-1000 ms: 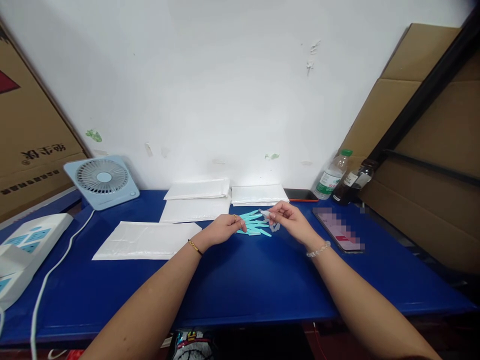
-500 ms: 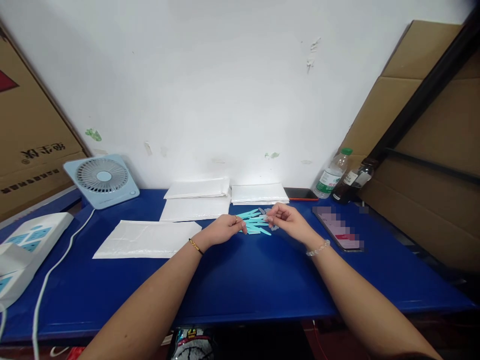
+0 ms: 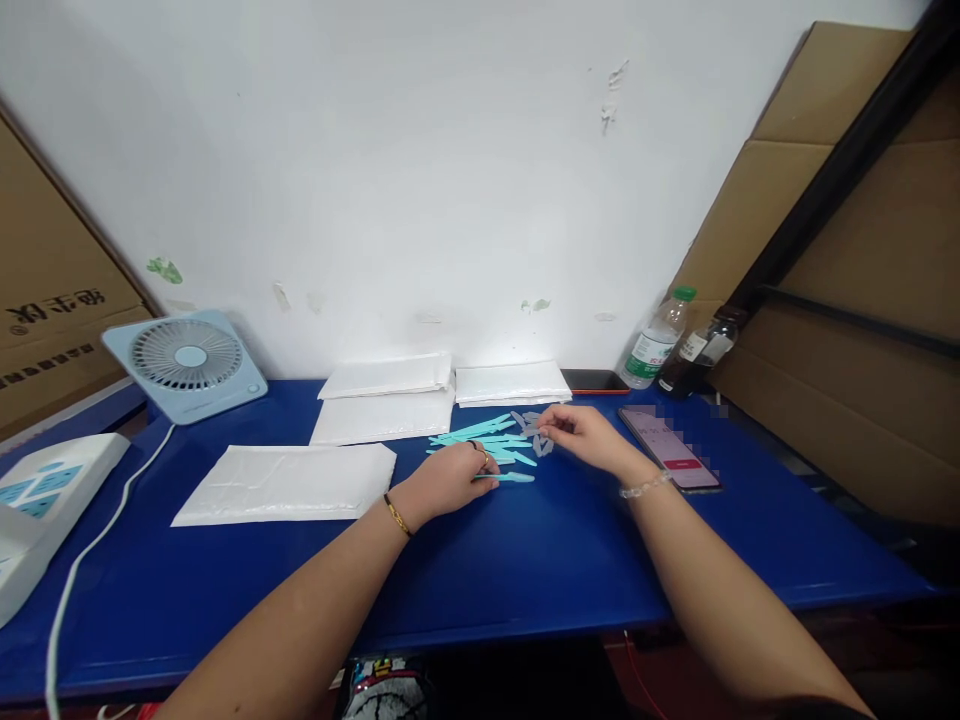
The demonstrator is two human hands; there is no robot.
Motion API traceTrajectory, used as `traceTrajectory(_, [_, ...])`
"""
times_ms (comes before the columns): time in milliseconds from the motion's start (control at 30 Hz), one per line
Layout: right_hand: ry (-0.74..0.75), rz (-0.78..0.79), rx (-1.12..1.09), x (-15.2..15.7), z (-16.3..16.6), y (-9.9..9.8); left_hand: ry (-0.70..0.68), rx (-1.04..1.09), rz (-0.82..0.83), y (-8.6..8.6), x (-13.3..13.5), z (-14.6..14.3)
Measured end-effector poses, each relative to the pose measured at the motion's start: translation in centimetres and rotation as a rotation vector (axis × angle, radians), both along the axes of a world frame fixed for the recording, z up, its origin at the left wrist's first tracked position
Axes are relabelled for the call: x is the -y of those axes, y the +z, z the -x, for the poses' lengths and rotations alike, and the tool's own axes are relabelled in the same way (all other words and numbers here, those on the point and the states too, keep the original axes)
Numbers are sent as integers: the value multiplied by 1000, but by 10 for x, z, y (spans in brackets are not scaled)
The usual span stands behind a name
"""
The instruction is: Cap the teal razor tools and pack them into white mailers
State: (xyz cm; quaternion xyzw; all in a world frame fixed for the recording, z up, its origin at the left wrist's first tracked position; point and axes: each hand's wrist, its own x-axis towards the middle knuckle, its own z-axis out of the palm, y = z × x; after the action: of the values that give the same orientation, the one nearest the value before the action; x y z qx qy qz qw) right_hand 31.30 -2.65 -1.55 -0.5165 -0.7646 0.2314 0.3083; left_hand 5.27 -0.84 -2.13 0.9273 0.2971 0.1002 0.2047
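My left hand (image 3: 457, 477) pinches a slim turquoise eyebrow razor (image 3: 517, 478) near its handle, with the wider end pointing right, low over the blue table. Just beyond it lies a loose pile of similar turquoise razors (image 3: 480, 428), partly covered by my fingers. My right hand (image 3: 581, 433) is at the small translucent grey caps (image 3: 541, 446) on the pile's right side. Its thumb and forefinger are pressed together at the caps; whatever sits between them is too small to make out.
White padded envelopes lie flat at left (image 3: 285, 485) and in stacks by the wall (image 3: 382, 415) (image 3: 514, 384). A phone (image 3: 667, 450) is right of my right hand, another phone (image 3: 596, 381) behind. Bottles (image 3: 660, 345), a fan (image 3: 187, 360) and a power strip (image 3: 67, 500) edge the table (image 3: 525, 570).
My left hand has drawn one turquoise razor toward me, off the front of the pile. My right hand has shifted from the turquoise razors to the grey caps. The view has tilted slightly.
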Motion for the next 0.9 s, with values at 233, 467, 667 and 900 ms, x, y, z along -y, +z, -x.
traceTrajectory(233, [87, -58, 262, -10, -13, -12, 157, 45, -177, -9, -17, 6])
traceTrajectory(467, [133, -41, 368, -15, -6, -16, 159, -15, -257, -17, -33, 9])
traceTrajectory(667, [90, -124, 455, -11, 3, -11, 137, -79, -389, -14, -33, 5])
traceTrajectory(900, [36, 95, -91, -3, 4, -9, 180, 70, -263, -6, -26, 10])
